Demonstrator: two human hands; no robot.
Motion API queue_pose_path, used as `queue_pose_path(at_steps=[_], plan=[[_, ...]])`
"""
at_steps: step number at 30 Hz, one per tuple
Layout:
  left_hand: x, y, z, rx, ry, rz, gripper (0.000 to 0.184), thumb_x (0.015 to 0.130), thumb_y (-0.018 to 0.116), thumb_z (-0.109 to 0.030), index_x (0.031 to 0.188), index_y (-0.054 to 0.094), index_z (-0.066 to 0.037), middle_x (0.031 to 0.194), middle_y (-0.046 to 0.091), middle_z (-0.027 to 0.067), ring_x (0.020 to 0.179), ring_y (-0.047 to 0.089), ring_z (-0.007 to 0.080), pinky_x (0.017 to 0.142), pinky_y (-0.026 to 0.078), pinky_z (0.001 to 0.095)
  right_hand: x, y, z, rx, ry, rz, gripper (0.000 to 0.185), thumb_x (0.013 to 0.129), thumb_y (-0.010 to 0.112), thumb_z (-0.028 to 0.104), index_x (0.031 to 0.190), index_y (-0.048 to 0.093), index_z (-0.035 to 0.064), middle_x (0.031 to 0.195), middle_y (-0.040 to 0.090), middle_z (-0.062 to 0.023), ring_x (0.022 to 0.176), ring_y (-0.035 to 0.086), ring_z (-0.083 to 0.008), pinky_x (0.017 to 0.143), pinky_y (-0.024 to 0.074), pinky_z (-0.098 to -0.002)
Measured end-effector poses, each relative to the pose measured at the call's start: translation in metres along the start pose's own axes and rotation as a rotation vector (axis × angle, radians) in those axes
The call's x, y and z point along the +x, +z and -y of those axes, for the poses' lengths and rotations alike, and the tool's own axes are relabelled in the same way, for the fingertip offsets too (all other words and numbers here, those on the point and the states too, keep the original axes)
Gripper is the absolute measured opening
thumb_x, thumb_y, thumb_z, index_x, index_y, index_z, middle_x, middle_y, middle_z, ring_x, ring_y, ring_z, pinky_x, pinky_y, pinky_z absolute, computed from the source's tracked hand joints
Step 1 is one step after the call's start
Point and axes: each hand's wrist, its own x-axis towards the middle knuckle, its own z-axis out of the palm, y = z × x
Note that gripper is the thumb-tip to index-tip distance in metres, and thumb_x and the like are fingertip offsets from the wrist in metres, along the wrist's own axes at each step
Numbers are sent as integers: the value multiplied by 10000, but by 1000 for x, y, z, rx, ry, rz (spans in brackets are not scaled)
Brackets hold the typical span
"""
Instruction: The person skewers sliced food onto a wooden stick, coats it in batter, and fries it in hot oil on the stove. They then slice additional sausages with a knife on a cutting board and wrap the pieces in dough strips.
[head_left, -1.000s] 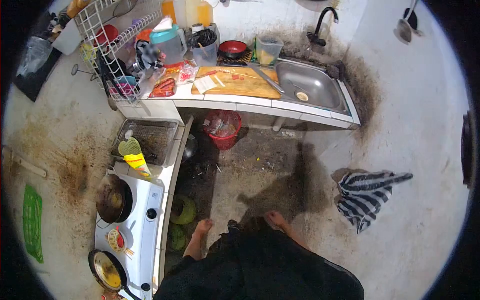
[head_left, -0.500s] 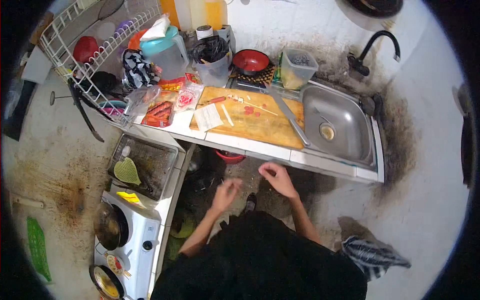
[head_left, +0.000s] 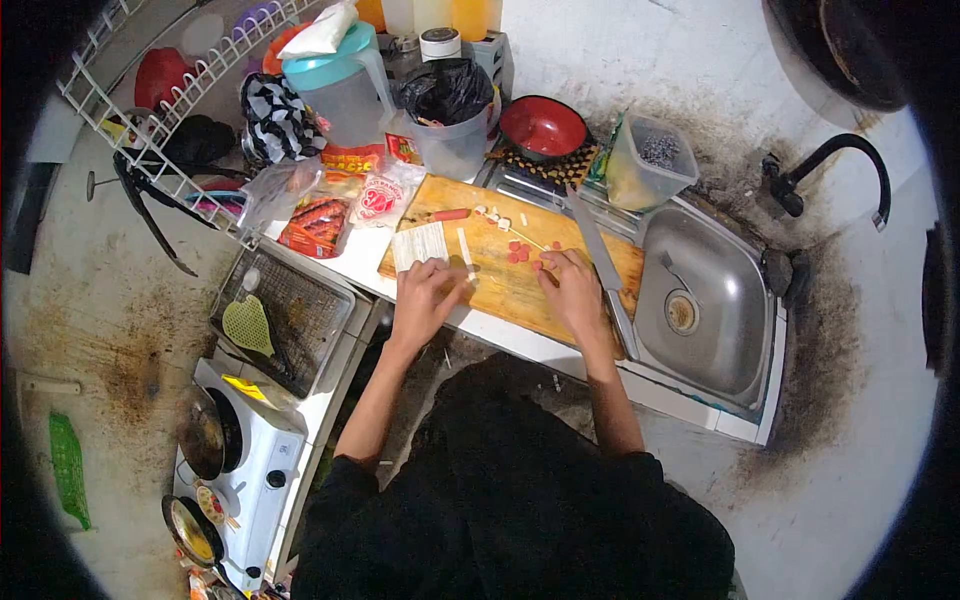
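Wooden board (head_left: 500,290) on white-tiled counter (head_left: 500,332), just beside steel sink (head_left: 745,335); knife (head_left: 594,244) along its right side. Red slices (head_left: 518,252) and skewer (head_left: 526,236) on board, near right hand (head_left: 572,295): fingers bent, grasp unclear from here. Left hand (head_left: 428,302) by pale sheet (head_left: 420,245), fingers loosely curled, can't tell if holding. Wall (head_left: 640,50) stained dark round black tap (head_left: 840,148).

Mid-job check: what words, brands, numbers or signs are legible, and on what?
Nothing reads clearly enough to quote.
Clear bag: red emblem and lettering, too blurred.
Red sausage packet: print too small.
Red-and-yellow packet: print blurred.
Jar: marking too small.
Stove: panel marking too small.
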Motion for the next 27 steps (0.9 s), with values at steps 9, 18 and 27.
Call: queue_pose_path(at_steps=[9, 18, 27], plan=[[30, 8, 8, 53, 6, 147, 303, 732, 692, -280, 980, 661, -108, 932, 582, 34, 914, 530, 217, 787, 354, 352, 10, 1, 0, 30, -19, 31, 171, 756, 650, 163, 898, 635, 69, 964, 612, -114, 971, 580, -293, 781, 468, -392], [113, 37, 56, 334, 42, 35, 260, 780, 626, -322, 932, 651, -112, 985, 551, 53, 1002, 492, 237, 901, 308, 435, 49, 23, -12, -122, -160, -39, 140, 760, 659, 175, 839, 660, 59, 880, 610, -96, 854, 591, -277, 729, 461, -394], [129, 28, 47, -839, -421, 200, 293, 842, 625, -243, 1072, 596, -64, 886, 622, 23, 764, 576, 102, 658, 439, 196, 39, 12, 14, 400, 112, -115, 114, 827, 617, 144, 868, 637, 39, 815, 622, -79, 602, 622, -193, 488, 447, -298]])
